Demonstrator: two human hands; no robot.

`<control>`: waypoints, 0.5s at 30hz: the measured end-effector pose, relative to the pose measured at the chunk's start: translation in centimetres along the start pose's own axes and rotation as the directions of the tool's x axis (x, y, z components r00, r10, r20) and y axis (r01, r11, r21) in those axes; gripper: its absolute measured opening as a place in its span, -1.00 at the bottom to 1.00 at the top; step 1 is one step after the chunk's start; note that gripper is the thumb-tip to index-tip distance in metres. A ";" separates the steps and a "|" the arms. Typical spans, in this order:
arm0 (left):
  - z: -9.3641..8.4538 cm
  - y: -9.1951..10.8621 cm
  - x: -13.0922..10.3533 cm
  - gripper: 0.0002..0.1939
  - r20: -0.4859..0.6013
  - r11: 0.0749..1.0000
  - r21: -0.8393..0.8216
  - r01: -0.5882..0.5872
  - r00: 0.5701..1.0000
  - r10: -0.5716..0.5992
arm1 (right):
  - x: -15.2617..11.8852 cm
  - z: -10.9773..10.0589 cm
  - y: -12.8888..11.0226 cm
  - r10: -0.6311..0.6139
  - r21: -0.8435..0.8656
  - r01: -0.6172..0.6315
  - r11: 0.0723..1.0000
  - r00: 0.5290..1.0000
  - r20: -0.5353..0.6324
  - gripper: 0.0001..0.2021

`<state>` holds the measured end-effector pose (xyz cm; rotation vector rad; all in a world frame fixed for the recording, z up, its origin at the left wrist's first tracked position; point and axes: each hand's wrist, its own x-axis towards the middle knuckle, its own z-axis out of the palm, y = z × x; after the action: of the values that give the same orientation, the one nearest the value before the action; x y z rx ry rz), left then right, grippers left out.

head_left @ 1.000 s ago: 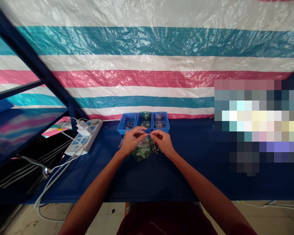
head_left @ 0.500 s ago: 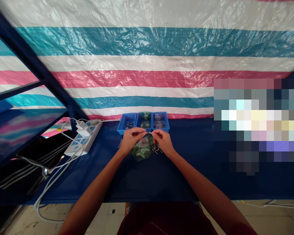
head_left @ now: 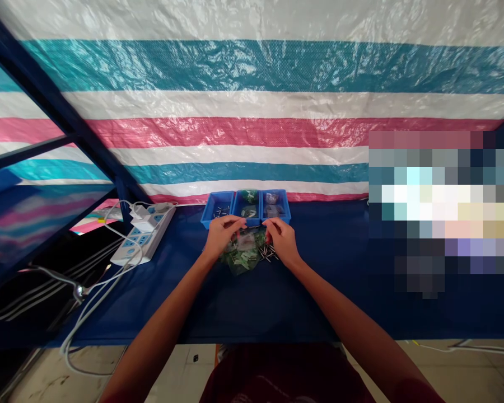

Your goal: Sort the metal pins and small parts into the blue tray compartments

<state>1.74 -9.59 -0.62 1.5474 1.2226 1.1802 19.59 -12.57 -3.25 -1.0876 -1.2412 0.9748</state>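
My left hand (head_left: 220,239) is closed in a pinch, thumb and forefinger together, just in front of the blue bins. Facing it, my right hand (head_left: 282,242) pinches too, with a small gap between the two sets of fingertips. Whatever is in either pinch is too small to make out. Below the hands lies an open green plastic bag (head_left: 240,262) with small pale pieces on it, and a clear bag (head_left: 247,242) rests at its top. Thin metal pins (head_left: 269,253) lie in a loose pile beside my right hand.
Three joined blue bins (head_left: 218,202) stand against the striped sheet (head_left: 243,134); one holds metal pins, the others bagged parts. A white power strip (head_left: 145,238) with plugs and cables lies at left on the dark blue table (head_left: 260,313). A blurred-out patch covers the right side.
My hands have drawn slightly apart, widening the gap between the fingertips. The thin metallic piece seen between them earlier is less distinct now. The view has shifted a little.
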 end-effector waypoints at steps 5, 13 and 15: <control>-0.8 -0.4 0.8 -0.68 -0.224 0.895 -0.398 0.200 0.925 -0.306 | 0.0 0.0 0.0 0.000 0.016 0.000 1.000 1.000 0.026 -0.73; -1.9 -0.2 1.4 -0.75 -0.259 0.758 -0.585 0.288 0.820 -0.511 | 0.0 -0.1 -0.2 -0.001 0.002 0.001 1.000 0.999 0.046 -0.71; -2.1 -0.2 1.5 -0.76 -0.269 0.756 -0.583 0.298 0.807 -0.525 | -0.1 -0.1 -0.3 0.002 0.007 -0.003 1.000 0.999 0.052 -0.70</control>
<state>-0.19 -8.03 -0.06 0.5750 1.2923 1.4165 19.65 -12.73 -2.96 -1.0644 -1.2778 1.0144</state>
